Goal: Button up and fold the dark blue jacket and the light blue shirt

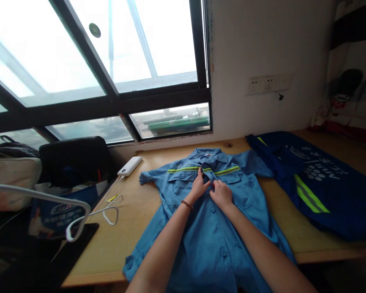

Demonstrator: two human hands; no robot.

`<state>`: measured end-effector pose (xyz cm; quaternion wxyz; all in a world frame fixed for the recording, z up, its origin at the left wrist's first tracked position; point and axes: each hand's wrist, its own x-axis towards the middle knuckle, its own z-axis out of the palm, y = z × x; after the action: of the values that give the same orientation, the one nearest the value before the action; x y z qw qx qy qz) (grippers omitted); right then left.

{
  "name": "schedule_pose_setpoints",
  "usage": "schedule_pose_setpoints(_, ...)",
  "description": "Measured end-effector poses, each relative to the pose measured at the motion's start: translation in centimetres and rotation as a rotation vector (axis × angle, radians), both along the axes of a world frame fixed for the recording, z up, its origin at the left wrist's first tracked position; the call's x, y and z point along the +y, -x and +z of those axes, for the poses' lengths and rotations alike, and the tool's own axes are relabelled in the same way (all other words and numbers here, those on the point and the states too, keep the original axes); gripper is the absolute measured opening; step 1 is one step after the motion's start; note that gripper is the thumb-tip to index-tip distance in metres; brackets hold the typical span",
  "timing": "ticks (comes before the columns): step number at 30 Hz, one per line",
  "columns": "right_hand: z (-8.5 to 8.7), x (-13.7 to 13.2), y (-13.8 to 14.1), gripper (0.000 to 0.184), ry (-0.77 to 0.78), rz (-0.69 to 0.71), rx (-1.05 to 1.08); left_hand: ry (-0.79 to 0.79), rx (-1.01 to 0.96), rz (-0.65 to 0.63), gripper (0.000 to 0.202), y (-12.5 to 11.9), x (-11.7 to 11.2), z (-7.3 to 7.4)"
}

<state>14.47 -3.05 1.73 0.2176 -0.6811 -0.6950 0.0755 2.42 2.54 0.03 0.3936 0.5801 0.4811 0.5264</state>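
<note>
A blue work shirt (198,236) with yellow-green reflective stripes lies front up on the wooden table (131,211), its collar toward the wall. Both my hands are at the shirt's front placket, just below the chest stripe. My left hand (199,186), a beaded bracelet on its wrist, grips the placket edge with thumb and fingers. Close beside it, my right hand (221,194) has its fingers curled and pinched on the placket's other side. Whether a button sits between the fingertips is hidden. Lower down, buttons (223,251) show along the front.
A dark blue garment (323,179) with a reflective band lies to the right. At the left are a white power bank (129,167) with a cable, a black chair (76,158) and a printed bag (57,217). A window (158,93) and wall sockets (270,83) stand behind.
</note>
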Motion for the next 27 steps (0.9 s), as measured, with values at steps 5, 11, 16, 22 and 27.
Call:
schedule_pose_setpoints(5, -0.3, 0.4, 0.0, 0.010, 0.027, -0.008, 0.200, -0.031, 0.050, -0.055, 0.035, 1.0, -3.2, 0.4)
schedule_pose_setpoints(11, -1.4, 1.7, -0.6, 0.014, 0.060, 0.110, 0.779, 0.036, -0.023, -0.131, 0.016, 0.6, -4.2, 1.3)
schedule_pose_setpoints(16, -1.2, 1.5, -0.2, 0.016, 0.011, 0.129, 0.876, 0.219, -0.189, -0.214, 0.024, 0.9, -3.7, 1.6)
schedule_pose_setpoints(22, -0.6, 0.8, 0.5, 0.016, -0.042, 0.157, 0.685, 0.349, -0.346, -0.135, 0.027, 1.5, -3.6, 1.2)
schedule_pose_setpoints(27, -0.1, -0.2, 1.0, 0.011, -0.025, 0.279, 0.428, 0.154, -0.128, 0.058, 0.019, 1.5, -3.5, 1.1)
